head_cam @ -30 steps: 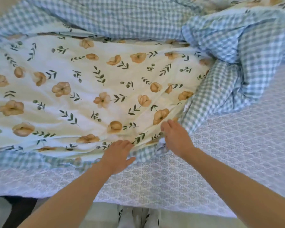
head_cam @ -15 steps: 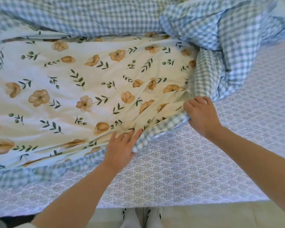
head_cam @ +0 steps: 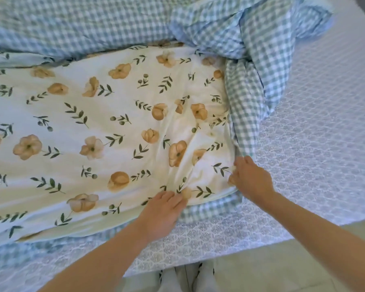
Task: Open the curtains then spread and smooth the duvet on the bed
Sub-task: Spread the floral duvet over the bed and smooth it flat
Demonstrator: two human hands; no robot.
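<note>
The duvet point(head_cam: 114, 123) lies on the bed with its white floral side up and its blue gingham underside folded over at the back and bunched in a heap point(head_cam: 251, 49) at the upper right. My left hand point(head_cam: 162, 213) presses flat on the duvet's near edge, fingers together. My right hand point(head_cam: 251, 180) pinches the duvet's near right corner where floral meets gingham. Creases run from that corner toward the middle.
The mattress sheet point(head_cam: 314, 144), pale blue with a lattice print, is bare to the right and along the near edge. The bed's near edge meets a light floor point(head_cam: 272, 260), where my socked feet point(head_cam: 185, 279) stand.
My right hand has slid right and back along the duvet edge to the corner and gripped it. The left hand followed rightward, staying flat. The view shifted right.
</note>
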